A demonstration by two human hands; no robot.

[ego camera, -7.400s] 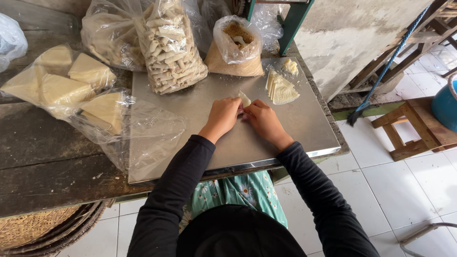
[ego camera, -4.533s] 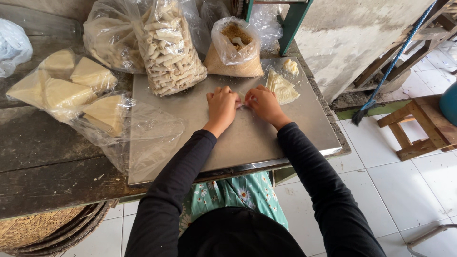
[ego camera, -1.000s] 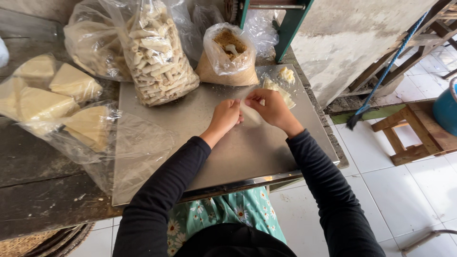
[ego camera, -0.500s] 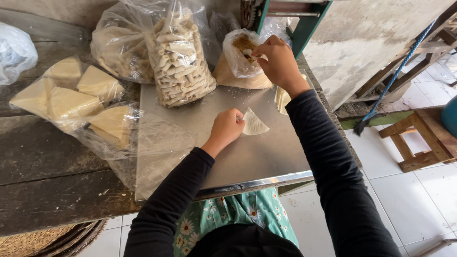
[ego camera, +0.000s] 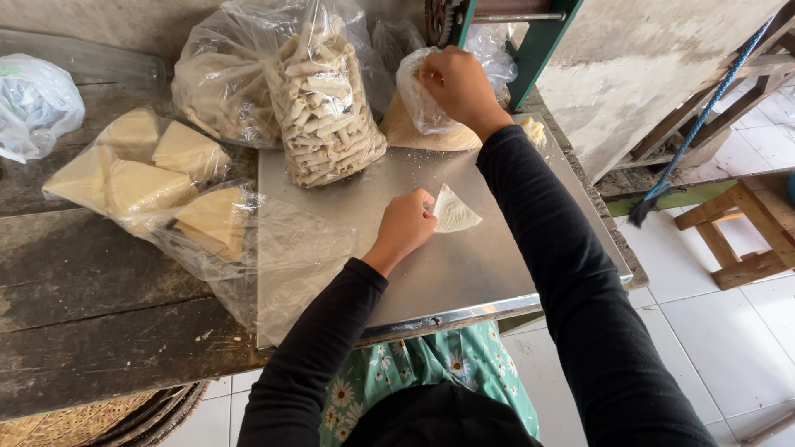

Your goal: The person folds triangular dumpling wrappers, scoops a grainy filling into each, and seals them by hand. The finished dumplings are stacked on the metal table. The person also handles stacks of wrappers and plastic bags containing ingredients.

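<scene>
Two hands, one wrapper

Left hand (ego camera: pixel 407 225) pinches the triangular wrapper (ego camera: pixel 454 211) at the steel sheet's (ego camera: pixel 464 273) centre on the table (ego camera: pixel 91 306). At one o'clock, right hand (ego camera: pixel 457 83) digs, fingers curled, into the filling bag (ego camera: pixel 422 116).

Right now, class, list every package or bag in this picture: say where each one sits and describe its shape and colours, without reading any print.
Clear bag of pale rolled sticks: upright, back of the metal sheet.
Clear bag of tan filling: back right, right hand in its mouth.
Clear bag of cream triangular wedges: left, on the dark wooden table.
Crumpled whitish bag: far left edge.
No labels, signs or screens.
</scene>
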